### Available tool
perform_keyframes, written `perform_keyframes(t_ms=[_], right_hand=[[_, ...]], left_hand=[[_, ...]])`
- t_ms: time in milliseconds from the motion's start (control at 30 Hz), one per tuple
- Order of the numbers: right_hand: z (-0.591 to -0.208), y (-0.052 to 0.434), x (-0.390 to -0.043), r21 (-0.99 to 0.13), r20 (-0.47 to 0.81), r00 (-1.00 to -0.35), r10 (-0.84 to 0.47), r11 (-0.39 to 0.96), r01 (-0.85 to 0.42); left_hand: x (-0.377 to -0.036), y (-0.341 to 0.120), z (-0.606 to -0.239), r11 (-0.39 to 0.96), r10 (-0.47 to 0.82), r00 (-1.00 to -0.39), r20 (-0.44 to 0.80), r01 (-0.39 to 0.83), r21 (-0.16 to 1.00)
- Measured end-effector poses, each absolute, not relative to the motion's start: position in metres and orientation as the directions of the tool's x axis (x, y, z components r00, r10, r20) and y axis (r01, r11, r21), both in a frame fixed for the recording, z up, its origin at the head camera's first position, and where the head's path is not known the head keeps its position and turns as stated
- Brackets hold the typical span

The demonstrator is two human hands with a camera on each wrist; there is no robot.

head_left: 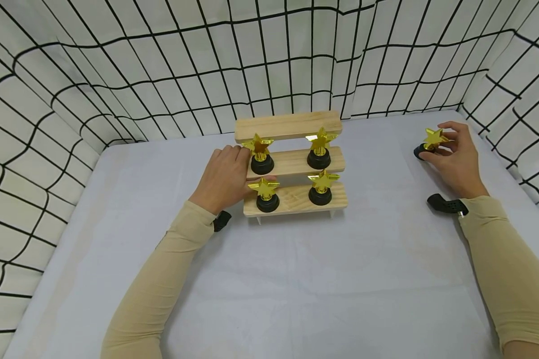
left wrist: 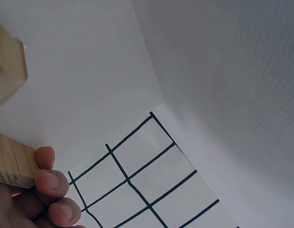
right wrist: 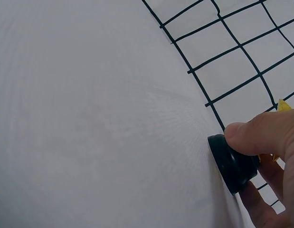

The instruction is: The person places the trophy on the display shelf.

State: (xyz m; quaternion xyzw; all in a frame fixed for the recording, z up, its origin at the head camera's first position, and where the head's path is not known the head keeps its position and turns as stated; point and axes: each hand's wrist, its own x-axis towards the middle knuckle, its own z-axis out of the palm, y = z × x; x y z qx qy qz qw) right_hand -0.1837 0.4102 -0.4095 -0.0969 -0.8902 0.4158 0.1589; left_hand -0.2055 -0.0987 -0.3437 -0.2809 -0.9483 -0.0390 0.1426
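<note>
A three-tier wooden shelf (head_left: 287, 125) stands at the middle back. Its middle and lower tiers each bear two gold star trophies with black round bases, such as the lower right trophy (head_left: 322, 187). My left hand (head_left: 226, 172) grips the left end of the middle tier, thumb below the board; in the left wrist view its curled fingers (left wrist: 52, 183) lie around the board's end (left wrist: 14, 159). Far to the right, my right hand (head_left: 461, 155) pinches another star trophy (head_left: 433, 138) by its lower part. Its black base (right wrist: 231, 164) is at the table surface; whether it touches cannot be told.
White cloth covers the table (head_left: 292, 279). Black grid netting (head_left: 197, 65) over white walls rises along the back and both sides; the right hand is close to the right side netting (head_left: 516, 144). A black wrist device (head_left: 446, 204) sits by each cuff.
</note>
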Motion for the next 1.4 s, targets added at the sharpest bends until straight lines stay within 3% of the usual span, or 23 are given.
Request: perform_keyframes(t_ms=[367,867,1400], right_hand=[[-0.4082,0.408,-0.1827,-0.754,0.181,-0.935,0.306,0.654,0.069],[-0.4116,0.4079,-0.1828,-0.801,0.263,-0.926,0.271,0.597,-0.052],[-0.4083,0.4039,-0.1804,-0.776,0.261,-0.928,0.267,0.63,-0.037]], left_hand=[[-0.2051,-0.0996,-0.3447,0.837,0.529,-0.801,0.281,0.547,-0.016],[-0.204,-0.0995,-0.3442,0.84,0.524,-0.805,0.277,0.542,-0.016],[-0.2058,-0.0992,-0.3448,0.838,0.525,-0.802,0.286,0.545,-0.011]])
